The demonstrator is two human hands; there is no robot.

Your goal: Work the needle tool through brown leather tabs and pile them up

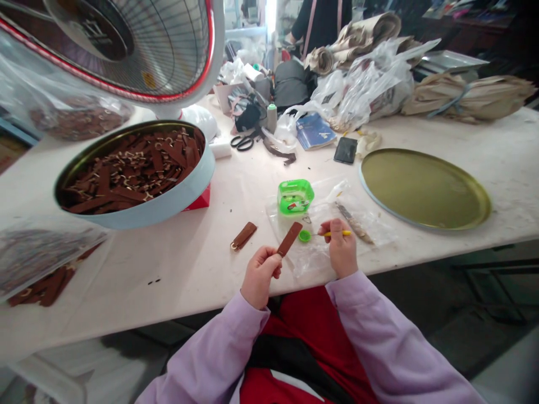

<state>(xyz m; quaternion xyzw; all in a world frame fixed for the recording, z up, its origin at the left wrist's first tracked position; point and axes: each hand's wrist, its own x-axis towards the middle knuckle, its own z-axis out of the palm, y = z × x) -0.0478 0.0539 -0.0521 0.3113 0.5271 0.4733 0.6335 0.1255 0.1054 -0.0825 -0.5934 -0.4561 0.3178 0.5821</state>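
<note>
My left hand pinches the lower end of a brown leather strap, which points up and to the right. Between the fingers of my right hand is a thin yellow-handled tool; its fine tip reaches left to a small green cap. Just behind the cap, a green plastic tub stands on a clear plastic sheet. Left of my left hand lies a folded brown strap with a metal ring.
A round tin full of brown straps with rings stands at the left, under a fan. At the right lies a round gold-coloured lid. Black scissors, a blue booklet and plastic bags lie farther back. A person stands beyond.
</note>
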